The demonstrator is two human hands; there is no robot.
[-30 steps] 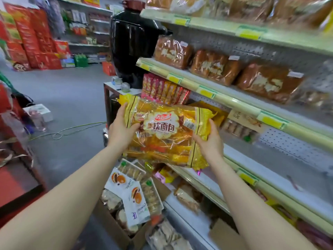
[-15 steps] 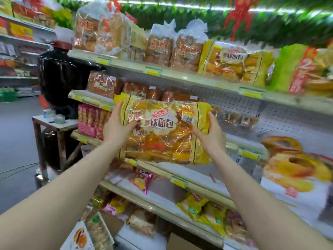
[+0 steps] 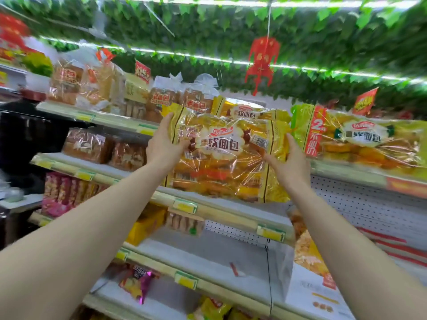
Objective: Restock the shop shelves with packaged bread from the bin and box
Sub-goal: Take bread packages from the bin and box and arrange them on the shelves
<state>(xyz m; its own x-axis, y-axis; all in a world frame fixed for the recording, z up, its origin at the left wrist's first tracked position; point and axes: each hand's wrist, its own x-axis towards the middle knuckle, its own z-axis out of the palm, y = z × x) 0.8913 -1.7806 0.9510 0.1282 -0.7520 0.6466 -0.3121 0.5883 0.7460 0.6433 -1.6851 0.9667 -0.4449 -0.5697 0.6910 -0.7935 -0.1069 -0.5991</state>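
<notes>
Within the last second the bag had risen from chest height, well below the top shelf, to the level of that shelf's front edge. I judge this meant the lift was nearly done and only the push-in remained. The left grip reached up and forward, thumb across the bag's front film and fingers up along its left end, clamped on it just in front of the top shelf's edge. The right grip mirrored it, clamped on the bag's right end, thumb on the front, fingers up the side. The bag hung upright between them with its label toward the person, not yet resting on the top shelf: its upper part stood above the shelf's edge and its lower part hung below. On the top shelf directly behind sat a matching bag, so the spot looked right. Further right on that shelf lay a green-ended bag. The bag's bottom would probably have to clear the shelf's lip first.
</notes>
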